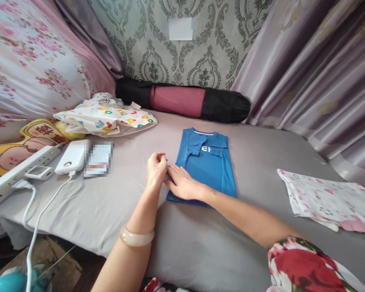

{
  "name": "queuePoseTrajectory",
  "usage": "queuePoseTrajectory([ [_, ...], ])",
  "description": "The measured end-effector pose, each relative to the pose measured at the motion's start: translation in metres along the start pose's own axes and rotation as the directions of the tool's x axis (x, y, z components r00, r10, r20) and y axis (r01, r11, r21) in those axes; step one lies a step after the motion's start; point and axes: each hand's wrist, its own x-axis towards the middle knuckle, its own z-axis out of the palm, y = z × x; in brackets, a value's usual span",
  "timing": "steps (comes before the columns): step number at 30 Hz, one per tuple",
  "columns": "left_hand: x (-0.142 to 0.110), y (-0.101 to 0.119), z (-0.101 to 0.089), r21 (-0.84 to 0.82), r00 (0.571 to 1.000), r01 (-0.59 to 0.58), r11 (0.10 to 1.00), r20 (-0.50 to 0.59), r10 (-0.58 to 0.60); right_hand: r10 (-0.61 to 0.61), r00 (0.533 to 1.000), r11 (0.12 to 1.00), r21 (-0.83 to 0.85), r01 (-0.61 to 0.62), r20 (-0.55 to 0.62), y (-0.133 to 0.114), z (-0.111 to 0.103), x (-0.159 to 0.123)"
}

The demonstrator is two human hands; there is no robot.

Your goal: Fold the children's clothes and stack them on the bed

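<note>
right hand (pixel 182 182) on shirt (pixel 211 171) | left hand (pixel 156 167) beside | lettering (pixel 205 149) seemingly partly covered

Head-worn view, looking forward and down

Grey sheet (pixel 255 162) under blue shirt (pixel 205 174), black-and-pink roll (pixel 178 99), patterned cloths (pixel 331 198)

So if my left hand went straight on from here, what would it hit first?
Probably the black-and-pink roll by the wall. Following the forearm's line, your left hand would pass between the patterned cloth and the folded blue shirt, though its height is hard to judge.
</note>
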Motion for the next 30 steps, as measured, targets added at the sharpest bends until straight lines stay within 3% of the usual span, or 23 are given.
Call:
queuePoseTrajectory([
  [2,-0.001,-0.001,0.003,0.015,1.0,-0.017,1.0,0.016,0.017,0.003,0.994,1.0,0.03,0.0,-0.106,0.017,-0.017,0.011],
  [5,-0.006,0.003,0.008,0.045,0.995,-0.07,0.997,0.071,0.067,0.164,0.925,0.984,-0.013,-0.179,-0.342,0.059,-0.049,0.034],
  [7,-0.012,0.009,0.01,0.096,0.986,-0.109,0.989,0.138,0.095,0.358,0.826,0.915,-0.011,-0.403,-0.436,0.09,-0.07,0.049],
  [9,-0.019,0.016,0.012,0.17,0.971,-0.151,0.974,0.208,0.114,0.532,0.683,0.797,0.025,-0.603,-0.5,0.119,-0.087,0.061],
  [12,-0.025,0.025,0.012,0.275,0.952,-0.212,0.938,0.275,0.135,0.682,0.571,0.667,0.068,-0.742,-0.456,0.145,-0.099,0.074],
  [16,-0.027,0.028,0.012,0.334,0.942,-0.235,0.913,0.311,0.129,0.754,0.532,0.607,0.097,-0.789,-0.387,0.157,-0.1,0.086],
  [19,-0.026,0.028,0.012,0.348,0.94,-0.228,0.909,0.32,0.114,0.767,0.521,0.607,0.157,-0.779,-0.375,0.159,-0.098,0.092],
  [21,-0.026,0.028,0.012,0.353,0.941,-0.223,0.909,0.322,0.106,0.731,0.538,0.647,0.179,-0.741,-0.419,0.158,-0.096,0.094],
  [26,-0.027,0.027,0.013,0.342,0.939,-0.229,0.912,0.326,0.114,0.422,0.689,0.869,0.046,-0.493,-0.589,0.134,-0.081,0.095],
  [30,-0.026,0.025,0.013,0.336,0.938,-0.235,0.912,0.324,0.122,0.172,0.819,0.952,-0.121,-0.281,-0.548,0.113,-0.063,0.094],
])
